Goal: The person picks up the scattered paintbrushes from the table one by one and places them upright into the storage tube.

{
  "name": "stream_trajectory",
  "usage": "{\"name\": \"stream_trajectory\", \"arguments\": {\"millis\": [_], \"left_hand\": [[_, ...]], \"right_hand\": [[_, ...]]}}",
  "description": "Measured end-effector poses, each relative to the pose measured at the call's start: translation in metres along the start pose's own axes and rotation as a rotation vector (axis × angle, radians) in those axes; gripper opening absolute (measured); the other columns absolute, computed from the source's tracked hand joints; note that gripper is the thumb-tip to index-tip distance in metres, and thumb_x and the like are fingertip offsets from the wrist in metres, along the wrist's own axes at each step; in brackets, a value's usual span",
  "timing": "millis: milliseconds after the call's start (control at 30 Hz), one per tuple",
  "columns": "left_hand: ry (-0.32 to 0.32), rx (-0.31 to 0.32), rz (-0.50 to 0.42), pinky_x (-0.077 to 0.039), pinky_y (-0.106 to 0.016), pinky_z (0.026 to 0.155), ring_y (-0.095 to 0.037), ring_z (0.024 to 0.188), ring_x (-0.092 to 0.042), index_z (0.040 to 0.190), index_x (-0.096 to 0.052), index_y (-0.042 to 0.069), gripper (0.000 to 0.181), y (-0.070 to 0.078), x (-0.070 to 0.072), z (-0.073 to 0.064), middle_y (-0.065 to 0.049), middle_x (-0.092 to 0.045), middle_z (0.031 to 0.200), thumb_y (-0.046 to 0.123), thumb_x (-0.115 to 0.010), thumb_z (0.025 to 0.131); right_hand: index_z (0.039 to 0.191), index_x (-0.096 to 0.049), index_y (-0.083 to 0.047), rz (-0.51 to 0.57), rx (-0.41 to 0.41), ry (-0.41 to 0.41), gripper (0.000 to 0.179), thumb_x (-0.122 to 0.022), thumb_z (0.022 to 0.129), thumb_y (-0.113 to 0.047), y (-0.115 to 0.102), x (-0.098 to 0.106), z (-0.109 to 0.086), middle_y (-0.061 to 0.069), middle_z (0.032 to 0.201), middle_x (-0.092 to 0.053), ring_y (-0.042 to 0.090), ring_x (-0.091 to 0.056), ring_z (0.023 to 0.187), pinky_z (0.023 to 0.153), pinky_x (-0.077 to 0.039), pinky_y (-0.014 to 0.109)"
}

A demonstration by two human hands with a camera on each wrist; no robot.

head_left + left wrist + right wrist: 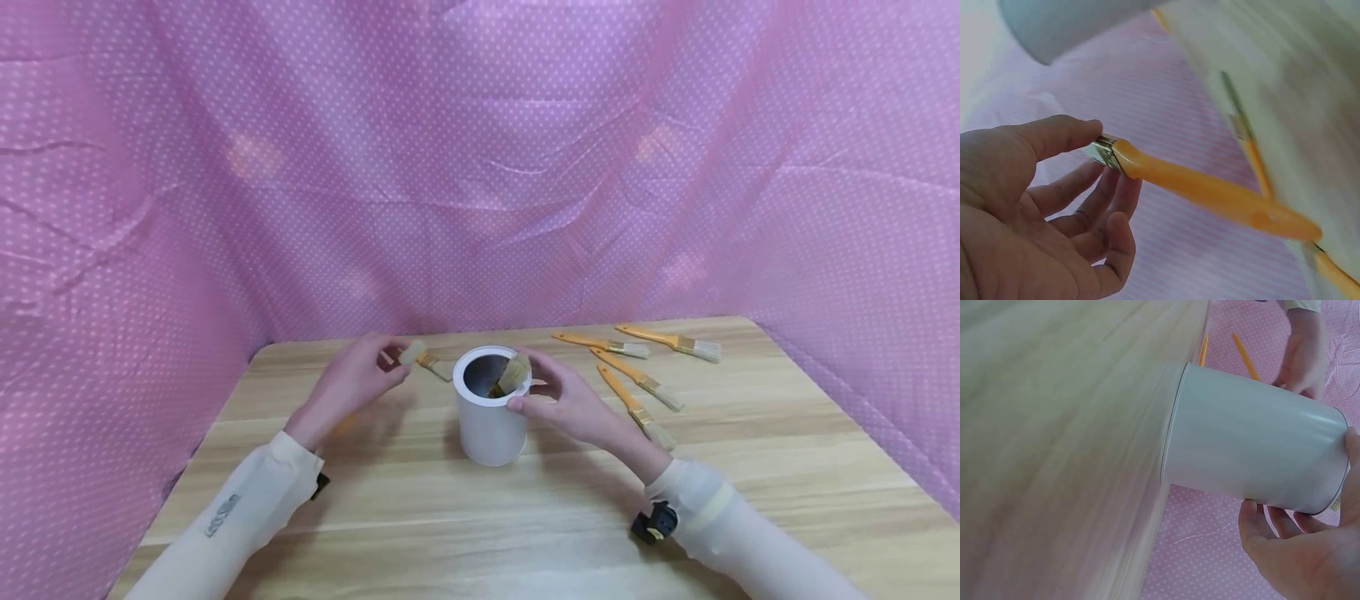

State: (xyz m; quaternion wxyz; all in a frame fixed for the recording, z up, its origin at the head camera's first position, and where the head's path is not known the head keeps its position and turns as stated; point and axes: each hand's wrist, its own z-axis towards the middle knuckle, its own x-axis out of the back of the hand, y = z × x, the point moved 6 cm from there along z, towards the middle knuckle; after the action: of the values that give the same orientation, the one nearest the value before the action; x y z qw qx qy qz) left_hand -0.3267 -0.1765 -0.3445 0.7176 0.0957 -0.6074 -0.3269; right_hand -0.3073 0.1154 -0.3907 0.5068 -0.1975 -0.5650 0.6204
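My left hand (360,373) pinches a paintbrush (1210,194) at its metal band, between thumb and fingertips. The brush's pale bristles (412,352) point up in the head view, and its orange handle extends away from the fingers in the left wrist view. A white can (491,429) stands upright on the table, its open top facing up. At the can's right side my right hand (573,398) grips it near the rim, thumb in front and fingers behind. Another paintbrush (514,375) leans inside the can, bristles up; its handle is hidden within.
Several orange-handled paintbrushes (637,377) lie on the wooden table (450,533) right of the can. One more paintbrush (437,365) lies just left of the can, behind my left hand. A pink dotted curtain (480,167) hangs along the table's back and sides.
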Motion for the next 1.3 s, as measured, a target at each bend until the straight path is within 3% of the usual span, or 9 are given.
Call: {"name": "stream_trajectory", "arguments": {"millis": [233, 467, 667, 900, 1000, 1167, 1300], "left_hand": [[0.043, -0.053, -0.175, -0.056, -0.038, 0.075, -0.024, 0.094, -0.066, 0.125, -0.067, 0.006, 0.036, 0.043, 0.018, -0.008, -0.006, -0.067, 0.109, 0.016, -0.077, 0.093], [0.153, -0.213, -0.341, -0.053, -0.041, 0.080, -0.016, 0.093, -0.065, 0.127, -0.066, 0.010, 0.040, 0.085, 0.042, -0.022, -0.001, -0.068, 0.109, 0.021, -0.080, 0.091], [0.199, -0.327, -0.375, -0.052, -0.036, 0.080, -0.013, 0.097, -0.063, 0.124, -0.065, 0.010, 0.037, 0.115, 0.053, -0.030, 0.003, -0.068, 0.109, 0.021, -0.080, 0.092], [0.218, -0.378, -0.454, -0.054, -0.034, 0.081, -0.017, 0.091, -0.064, 0.119, -0.062, 0.006, 0.035, 0.138, 0.058, -0.032, -0.002, -0.066, 0.106, 0.013, -0.081, 0.090], [0.237, -0.388, -0.519, -0.055, -0.034, 0.081, -0.018, 0.091, -0.064, 0.118, -0.061, 0.003, 0.037, 0.145, 0.059, -0.030, -0.004, -0.065, 0.105, 0.010, -0.081, 0.089], [0.253, -0.417, -0.599, -0.056, -0.034, 0.081, -0.021, 0.093, -0.065, 0.116, -0.059, 0.000, 0.038, 0.150, 0.055, -0.024, -0.007, -0.065, 0.106, 0.005, -0.082, 0.087], [0.243, -0.431, -0.611, -0.056, -0.036, 0.084, -0.021, 0.095, -0.065, 0.115, -0.060, 0.002, 0.037, 0.147, 0.045, -0.021, -0.006, -0.066, 0.106, 0.002, -0.082, 0.086]], "right_hand": [[0.154, -0.042, -0.019, 0.010, -0.014, 0.005, 0.074, -0.081, 0.091, -0.024, 0.003, 0.000, -0.001, 0.006, 0.142, -0.055, 0.028, -0.058, 0.123, 0.103, -0.045, 0.049], [0.155, -0.039, -0.015, -0.003, 0.008, -0.001, 0.076, -0.080, 0.091, -0.024, 0.001, -0.003, -0.001, 0.009, 0.145, -0.053, 0.030, -0.056, 0.126, 0.105, -0.044, 0.050], [0.155, -0.040, -0.017, -0.020, 0.011, 0.005, 0.075, -0.079, 0.092, -0.026, 0.002, -0.002, -0.001, 0.009, 0.144, -0.053, 0.030, -0.057, 0.124, 0.103, -0.045, 0.051], [0.154, -0.042, -0.018, -0.006, 0.013, 0.002, 0.072, -0.079, 0.092, -0.024, 0.001, 0.000, 0.000, 0.007, 0.141, -0.055, 0.029, -0.055, 0.125, 0.103, -0.044, 0.056], [0.154, -0.042, -0.018, -0.011, 0.018, 0.005, 0.072, -0.079, 0.092, -0.023, 0.001, 0.000, 0.000, 0.006, 0.140, -0.056, 0.027, -0.055, 0.125, 0.104, -0.044, 0.052], [0.154, -0.042, -0.019, -0.022, 0.029, 0.006, 0.072, -0.079, 0.092, -0.023, 0.002, 0.000, 0.000, 0.003, 0.141, -0.056, 0.023, -0.054, 0.127, 0.104, -0.045, 0.045], [0.154, -0.042, -0.020, -0.023, 0.035, -0.003, 0.071, -0.078, 0.093, -0.024, 0.003, -0.001, 0.001, 0.001, 0.142, -0.056, 0.021, -0.053, 0.128, 0.104, -0.045, 0.044]]}}
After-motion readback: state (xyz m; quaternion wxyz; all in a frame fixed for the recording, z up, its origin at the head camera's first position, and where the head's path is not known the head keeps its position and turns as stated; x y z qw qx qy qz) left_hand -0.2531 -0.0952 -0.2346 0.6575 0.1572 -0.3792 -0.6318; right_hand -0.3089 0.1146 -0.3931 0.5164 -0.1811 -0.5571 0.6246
